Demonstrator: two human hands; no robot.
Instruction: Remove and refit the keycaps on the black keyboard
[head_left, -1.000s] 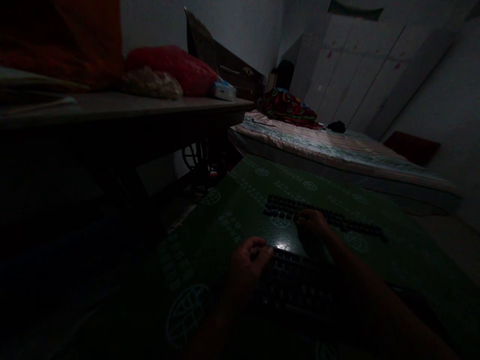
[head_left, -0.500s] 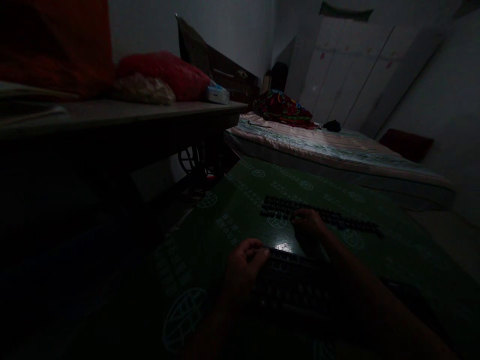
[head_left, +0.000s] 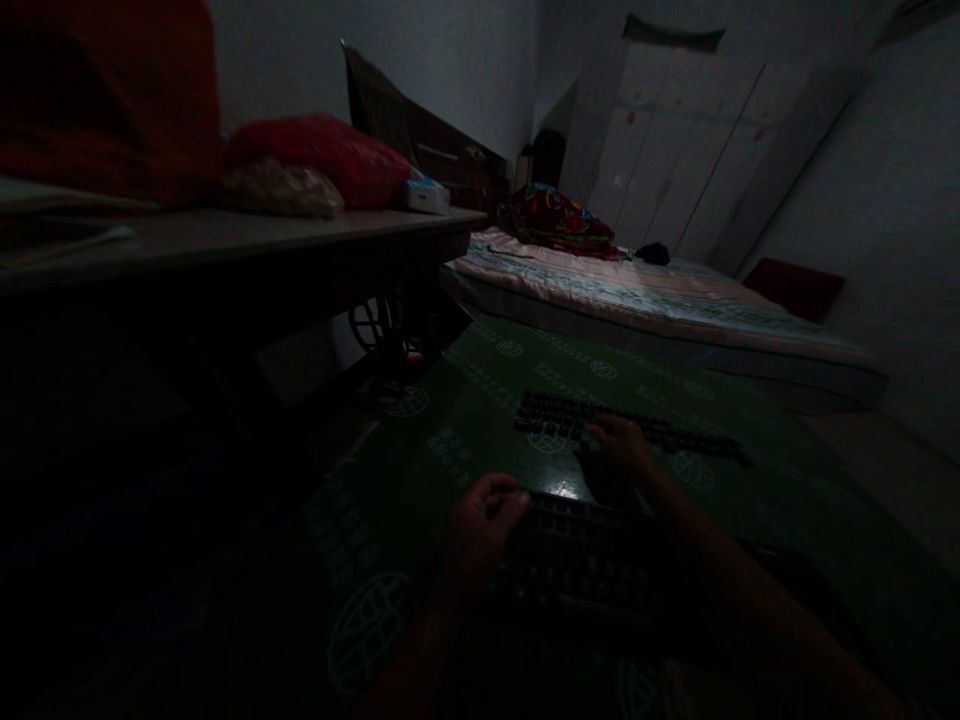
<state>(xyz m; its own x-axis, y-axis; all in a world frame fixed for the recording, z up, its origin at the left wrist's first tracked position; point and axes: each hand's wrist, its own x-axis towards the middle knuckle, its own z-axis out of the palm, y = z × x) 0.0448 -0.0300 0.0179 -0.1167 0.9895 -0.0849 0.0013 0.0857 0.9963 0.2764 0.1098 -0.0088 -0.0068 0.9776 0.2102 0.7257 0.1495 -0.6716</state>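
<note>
Left hand (head_left: 480, 520) curls around the left edge of the keyboard (head_left: 585, 570). Right hand (head_left: 619, 445) rests fingers-down on the keycap rows (head_left: 547, 415) on the green mat (head_left: 465, 400), its grip too dark to tell. Lifting 1 cap cleanly should spare its neighbours.

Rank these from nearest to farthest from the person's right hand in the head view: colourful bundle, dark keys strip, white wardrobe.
1. The dark keys strip: at the right hand, on the green mat.
2. The colourful bundle: on the bed, far end.
3. The white wardrobe: behind the bed, farthest back.
</note>
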